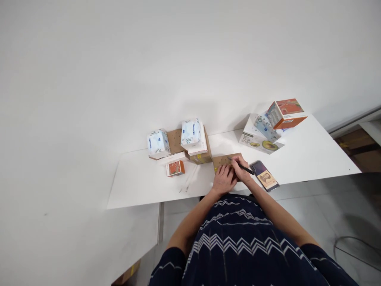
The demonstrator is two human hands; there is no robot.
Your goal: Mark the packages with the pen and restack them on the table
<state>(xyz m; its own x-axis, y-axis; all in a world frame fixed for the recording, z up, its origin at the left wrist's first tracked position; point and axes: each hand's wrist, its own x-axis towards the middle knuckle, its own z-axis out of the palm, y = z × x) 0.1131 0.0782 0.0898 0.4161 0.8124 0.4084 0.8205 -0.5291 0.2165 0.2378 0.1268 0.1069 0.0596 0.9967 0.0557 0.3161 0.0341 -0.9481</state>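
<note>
In the head view, my right hand (241,167) is closed around a slim black pen (247,170). The pen's thin end points left and meets, or hovers just over, a brown cardboard box (220,160); contact is too small to tell. Small dark dots mark the cardboard. My left hand (224,180) lies on the near side of this box with its fingers resting flat on the surface, partly covering it. Just right of my right hand is a phone (264,175) with a picture on it, lying at the table's front edge.
Left on the white table (139,180) are two pale-blue tissue packs (158,143), dotted cardboard (175,141), a white box (199,147) and a small orange box (175,169). At right, an orange box (288,113) tops a stack with an avocado-printed box (257,139). A wall (190,59) stands behind.
</note>
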